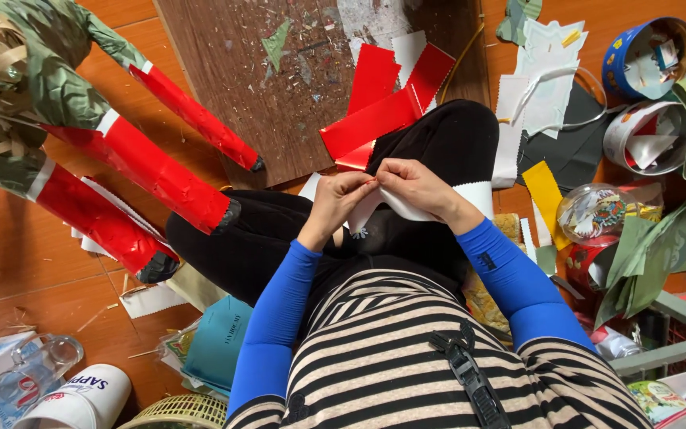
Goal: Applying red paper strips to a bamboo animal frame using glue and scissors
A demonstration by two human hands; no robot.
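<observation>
White paper strip (pixel 395 208) with a zigzag edge sits pinched between both hands, held over the person's crossed, black-clad legs (pixel 279 238) in the middle of the view. Left hand (pixel 343 199) has its fingers curled in tight, thumb and fingertips nipping the strip's upper end; right hand (pixel 414 187) is bunched the same way just beside it, the two touching knuckle to knuckle — the paper trails out below and to the right of them. Both forearms wear bright blue sleeves (pixel 510 278) over a striped top (pixel 391 349).

Just beyond the hands, glossy red paper pieces (pixel 379 103) lie fanned across the edge of a dark, scrap-flecked wooden board (pixel 279 79), with one red piece touching the knee. To the left stands a paper-covered figure — green crumpled body (pixel 49 71), red legs (pixel 144 171) with black tips, white bands at the joints.

On the right, white zigzag-edged strips (pixel 545 79) and a yellow paper piece (pixel 545 191) lie on the orange tiled floor (pixel 49 278), near a blue round tin (pixel 649 56) holding scraps and a clear plastic dome (pixel 601 210). Green paper sheets (pixel 653 246) heap up by a grey crate rim (pixel 676 334). At the lower left are a white cup (pixel 81 401), a clear glass jar (pixel 37 369) and a woven basket rim (pixel 180 413).
</observation>
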